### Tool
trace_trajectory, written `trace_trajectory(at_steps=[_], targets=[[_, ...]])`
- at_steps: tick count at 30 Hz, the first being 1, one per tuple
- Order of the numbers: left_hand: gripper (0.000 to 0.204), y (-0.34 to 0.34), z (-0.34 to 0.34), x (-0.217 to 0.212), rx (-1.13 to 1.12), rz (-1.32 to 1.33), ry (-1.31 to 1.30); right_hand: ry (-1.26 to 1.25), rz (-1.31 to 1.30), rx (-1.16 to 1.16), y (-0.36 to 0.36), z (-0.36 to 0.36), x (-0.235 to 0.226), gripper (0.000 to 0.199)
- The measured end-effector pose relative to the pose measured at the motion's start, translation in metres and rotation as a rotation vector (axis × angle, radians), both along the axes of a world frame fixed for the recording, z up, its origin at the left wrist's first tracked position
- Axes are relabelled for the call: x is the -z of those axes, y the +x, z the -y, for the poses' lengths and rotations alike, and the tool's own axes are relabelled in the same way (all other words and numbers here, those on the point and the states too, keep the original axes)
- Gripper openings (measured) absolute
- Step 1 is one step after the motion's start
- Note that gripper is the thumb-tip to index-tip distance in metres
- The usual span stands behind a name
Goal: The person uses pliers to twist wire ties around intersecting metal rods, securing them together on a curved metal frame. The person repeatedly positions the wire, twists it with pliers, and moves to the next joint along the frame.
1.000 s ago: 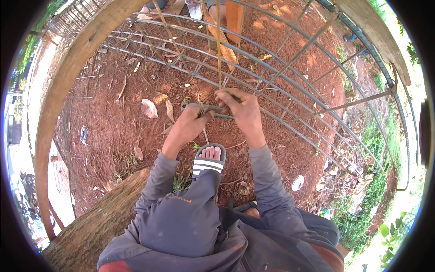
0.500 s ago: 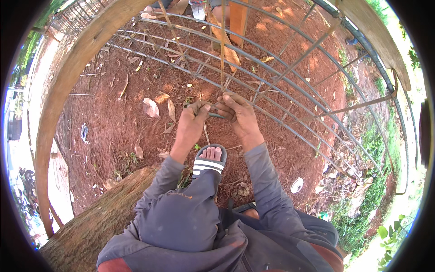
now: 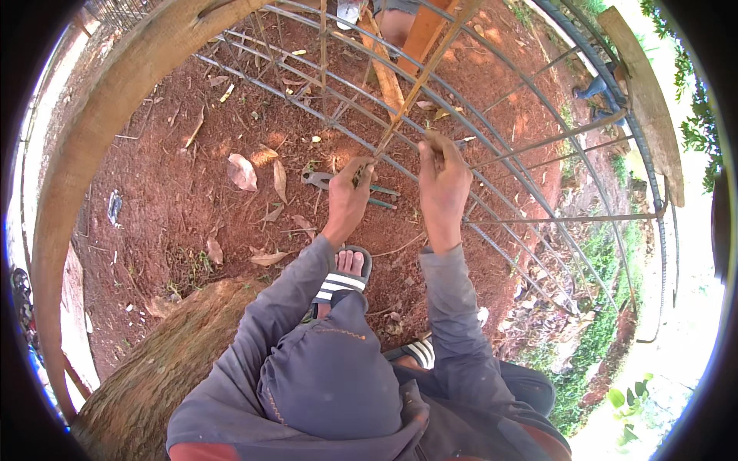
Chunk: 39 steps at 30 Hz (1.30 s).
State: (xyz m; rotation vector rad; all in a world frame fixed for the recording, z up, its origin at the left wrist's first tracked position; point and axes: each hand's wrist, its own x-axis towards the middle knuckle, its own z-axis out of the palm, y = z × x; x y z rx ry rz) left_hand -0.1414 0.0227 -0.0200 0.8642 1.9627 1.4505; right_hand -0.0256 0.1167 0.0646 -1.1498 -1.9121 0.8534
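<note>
My left hand point(image 3: 350, 198) is closed, its thumb and fingers pinched at the lower end of a rusty stirrup point(image 3: 394, 124), beside the nearest long steel bar point(image 3: 361, 140). Whatever it grips is too small to make out. To its right, my right hand point(image 3: 446, 187) is raised near the same bar with thumb and fingers curled together; any thin thing between them cannot be seen clearly. Pincers point(image 3: 317, 178) with green handles lie on the red soil beneath my left hand, which partly covers them.
Long bars and stirrups form a curved rebar cage across the far side and right. A wooden beam point(image 3: 73, 200) arches along the left. A log point(image 3: 165, 357) lies at the lower left. Another person's leg point(image 3: 397, 27) shows beyond the cage, near an orange-brown board point(image 3: 425, 34).
My hands, close together before, are now apart: the right has moved right, and the left has shifted right to the stirrup. The pincers show more fully. The whole view has shifted slightly.
</note>
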Motion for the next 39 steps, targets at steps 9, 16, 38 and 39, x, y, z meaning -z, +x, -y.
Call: trace_trajectory(at_steps=[9, 16, 38, 39], targets=[[0.013, 0.0, -0.041, 0.001, -0.066, -0.072, 0.226, -0.233, 0.063, -0.05, -0.028, -0.039, 0.014, 0.026], [0.015, -0.002, -0.041, -0.014, -0.091, -0.046, 0.177, -0.39, -0.118, -0.111, -0.04, -0.064, 0.036, 0.02], [0.012, -0.109, -0.161, -0.083, 0.369, 0.39, -0.1, 0.358, 0.047, -0.121, -0.04, -0.022, 0.05, 0.021], [0.012, -0.111, -0.17, -0.078, 0.445, 0.368, -0.179, 0.367, 0.059, -0.116, -0.04, -0.021, 0.051, 0.021]])
